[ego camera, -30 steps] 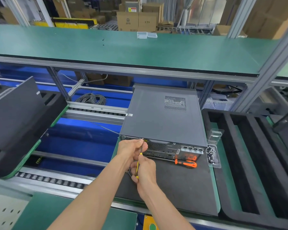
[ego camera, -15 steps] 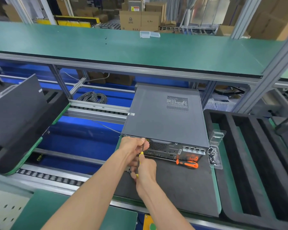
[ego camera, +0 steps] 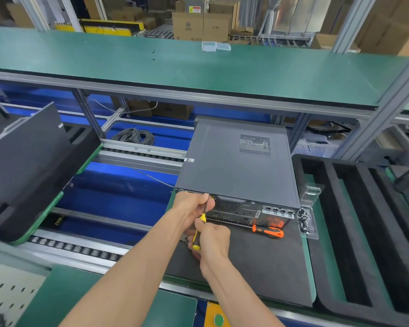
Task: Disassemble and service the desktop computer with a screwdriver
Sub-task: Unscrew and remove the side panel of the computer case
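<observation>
Black mat point(ego camera: 257, 267): fingers point(ego camera: 204, 226) grip yellow screwdriver point(ego camera: 197, 239).

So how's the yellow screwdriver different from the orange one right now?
The yellow screwdriver is held in both hands, right hand gripping its handle, left hand around its shaft, tip at the rear panel of the computer case. The orange screwdriver lies untouched on the black mat. The yellow one points steeply up toward the case; the orange one lies flat alongside it. Both have black on their handles.
</observation>
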The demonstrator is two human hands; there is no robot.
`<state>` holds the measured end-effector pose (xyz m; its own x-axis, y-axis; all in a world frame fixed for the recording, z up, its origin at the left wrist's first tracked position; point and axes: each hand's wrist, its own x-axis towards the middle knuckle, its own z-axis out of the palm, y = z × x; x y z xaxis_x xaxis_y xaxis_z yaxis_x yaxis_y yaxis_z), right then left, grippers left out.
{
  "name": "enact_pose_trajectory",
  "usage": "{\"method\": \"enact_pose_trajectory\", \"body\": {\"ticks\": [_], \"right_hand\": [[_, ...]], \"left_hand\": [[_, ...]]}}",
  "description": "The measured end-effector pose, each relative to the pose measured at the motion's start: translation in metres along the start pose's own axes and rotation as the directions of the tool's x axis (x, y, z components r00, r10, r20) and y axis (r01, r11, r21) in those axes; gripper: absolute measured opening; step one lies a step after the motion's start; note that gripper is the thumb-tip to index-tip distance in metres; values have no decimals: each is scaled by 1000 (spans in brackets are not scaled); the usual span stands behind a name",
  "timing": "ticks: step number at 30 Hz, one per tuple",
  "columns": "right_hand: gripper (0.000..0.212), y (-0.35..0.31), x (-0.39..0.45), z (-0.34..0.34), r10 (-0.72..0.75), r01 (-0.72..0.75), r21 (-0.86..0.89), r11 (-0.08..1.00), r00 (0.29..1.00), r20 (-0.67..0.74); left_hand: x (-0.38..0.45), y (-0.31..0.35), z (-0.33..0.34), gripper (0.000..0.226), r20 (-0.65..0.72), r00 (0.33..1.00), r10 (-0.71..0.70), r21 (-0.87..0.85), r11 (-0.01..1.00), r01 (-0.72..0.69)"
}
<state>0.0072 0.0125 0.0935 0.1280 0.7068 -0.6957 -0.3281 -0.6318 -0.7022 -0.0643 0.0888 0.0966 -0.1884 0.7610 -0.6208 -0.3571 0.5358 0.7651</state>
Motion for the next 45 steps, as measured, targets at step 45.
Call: {"method": "enact_pose_trajectory", "body": {"ticks": [45], "right_hand": [[31,-2,8,-33,45,-1,-153,988,958,284]], "left_hand": [[-14,5,4,18,26,1000,-10,-100,995,13]]}}
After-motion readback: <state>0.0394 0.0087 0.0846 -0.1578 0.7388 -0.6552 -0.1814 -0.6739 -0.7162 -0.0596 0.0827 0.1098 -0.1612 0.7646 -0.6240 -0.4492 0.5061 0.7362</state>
